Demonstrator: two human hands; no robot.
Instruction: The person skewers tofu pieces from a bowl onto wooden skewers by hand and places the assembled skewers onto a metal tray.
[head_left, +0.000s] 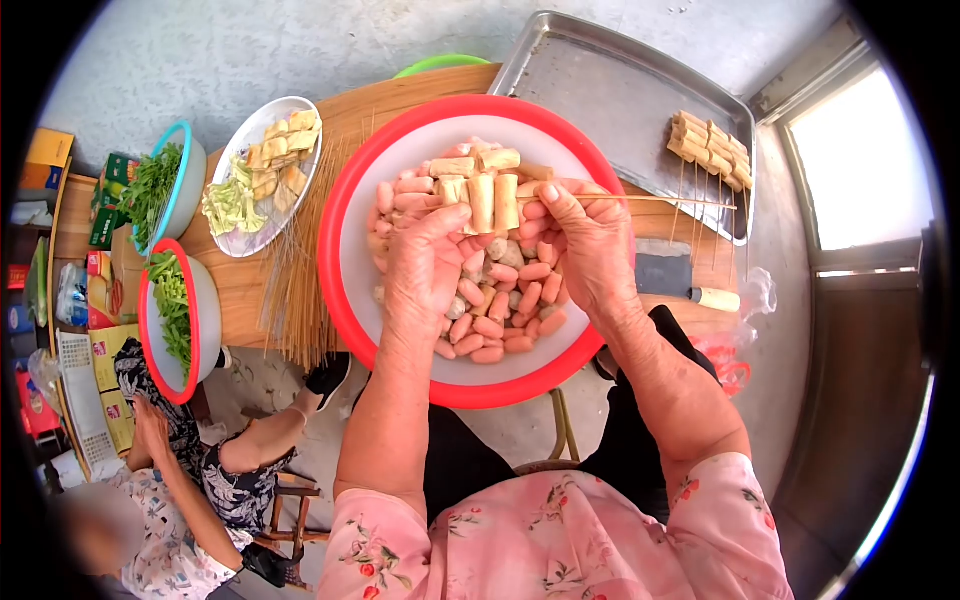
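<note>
Both my hands are over a large red-rimmed white basin [348, 320]. My right hand [585, 240] is closed on a thin wooden skewer [665, 200], which points out to the right. Several pale yellow tofu skin rolls [482, 204] sit side by side on the skewer between my hands. My left hand [428, 262] is closed at the left end of this row, thumb and fingers against the rolls. Beneath them, small pink sausages [490, 327] and some greyish balls fill the basin, with more loose rolls [498, 159] at the far side.
A metal tray [620, 100] at upper right holds finished skewers of rolls [708, 150]. A cleaver [665, 272] lies right of the basin. Loose skewers [300, 300], a plate [232, 243] of rolls and vegetables, and greens bowls [207, 310] stand left. Another person [180, 510] sits lower left.
</note>
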